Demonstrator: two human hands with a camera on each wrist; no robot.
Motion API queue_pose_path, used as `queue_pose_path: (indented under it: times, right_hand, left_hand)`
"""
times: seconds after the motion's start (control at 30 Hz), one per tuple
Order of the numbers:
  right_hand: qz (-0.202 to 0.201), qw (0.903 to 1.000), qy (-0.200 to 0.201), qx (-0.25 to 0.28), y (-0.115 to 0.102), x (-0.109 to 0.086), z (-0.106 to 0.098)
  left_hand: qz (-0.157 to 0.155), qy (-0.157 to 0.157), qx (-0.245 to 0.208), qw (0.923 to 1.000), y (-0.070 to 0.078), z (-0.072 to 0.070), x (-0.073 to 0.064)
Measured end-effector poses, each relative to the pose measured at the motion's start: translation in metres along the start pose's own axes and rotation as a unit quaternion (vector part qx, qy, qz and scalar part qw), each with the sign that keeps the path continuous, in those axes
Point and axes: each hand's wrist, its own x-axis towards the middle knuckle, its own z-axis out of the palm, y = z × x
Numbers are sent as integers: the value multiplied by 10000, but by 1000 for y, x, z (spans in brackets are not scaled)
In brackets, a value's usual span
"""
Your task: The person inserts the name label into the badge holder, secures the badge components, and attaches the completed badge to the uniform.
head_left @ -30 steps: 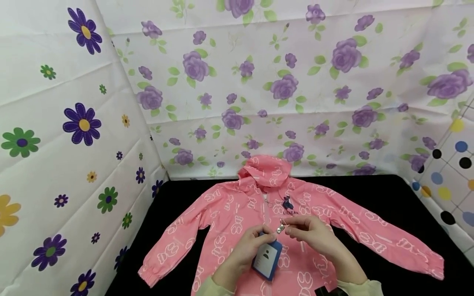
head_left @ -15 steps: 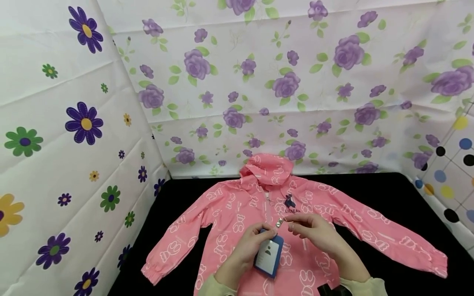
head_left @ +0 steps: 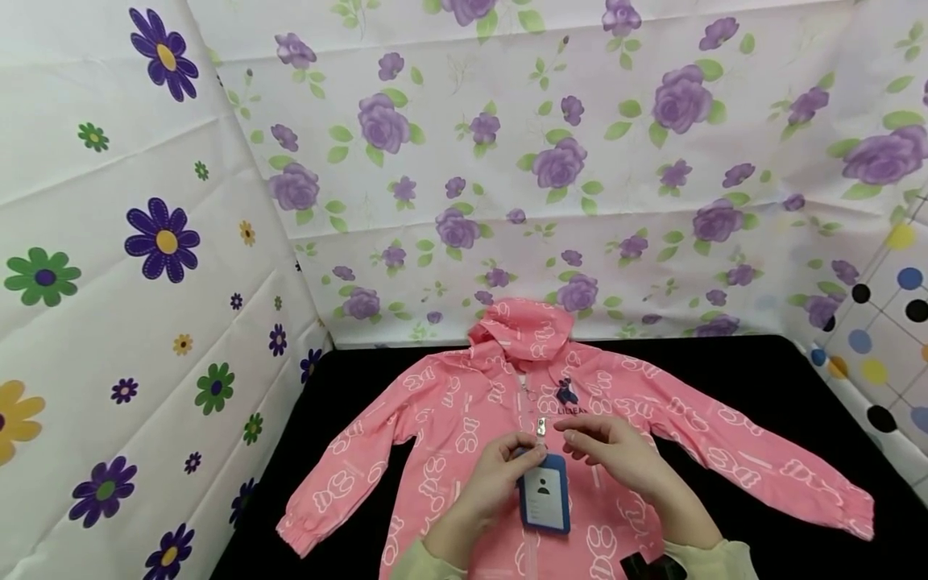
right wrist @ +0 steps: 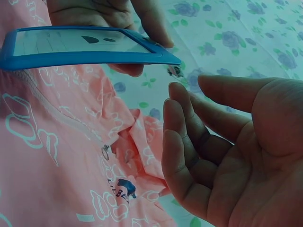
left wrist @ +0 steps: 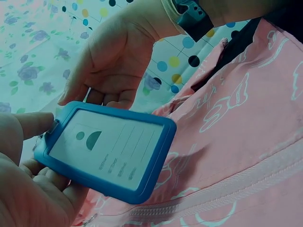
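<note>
My left hand (head_left: 500, 475) pinches a blue-framed ID badge holder (head_left: 545, 515) by its top edge, between thumb and fingers. The white card inside carries a dark person icon and several lines. From the holder's top a small metal clip (head_left: 541, 427) on a clear strap points up. Just right of the clip is my right hand (head_left: 609, 447), its fingers loosely bent and apart from the thumb; in the right wrist view nothing lies between the fingertips (right wrist: 177, 90). Beneath both hands a pink hooded jacket (head_left: 493, 419) with white rabbit outlines lies spread, front up.
The jacket's zipper pull (head_left: 532, 395) sits near the collar, left of a dark chest print (head_left: 567, 392). Black cloth (head_left: 725, 354) covers the table. Flowered sheets (head_left: 464, 121) stand behind and at the left, a dotted one (head_left: 877, 370) at the right.
The right hand's fingers have come off the clip. The left hand has turned the badge holder from a tilt to nearly upright and shifted it slightly right; the clip now points up.
</note>
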Motion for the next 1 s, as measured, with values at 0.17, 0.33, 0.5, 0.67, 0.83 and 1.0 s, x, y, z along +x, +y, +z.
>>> queue_pose_path:
  times: [0.17,0.33,0.5,0.67,0.83,1.0]
  right_hand:
    - [101,9999,91,61,0,-1,0]
    - [182,9992,351,94,-1,-2,0]
    - [241,9986,460,122,0,-3,0]
    - [213,9987,447,115,0,-1,0]
    - [96,9994,318,92,0,0,1]
    - [17,9993,348,168,-1,0,3]
  left_hand:
    - [-81,-121,-79,9999,-1,0,0]
    - [-76,-208,103,9997,-1,1,-1]
    - [-127,-236,183,9995,-2,2,-2]
    - [-93,-246,189,9995,-3,3,-2]
    - [-85,-356,223,9991,-5,2,-1]
    - [-71,-477,255,9985,-7,2,-1]
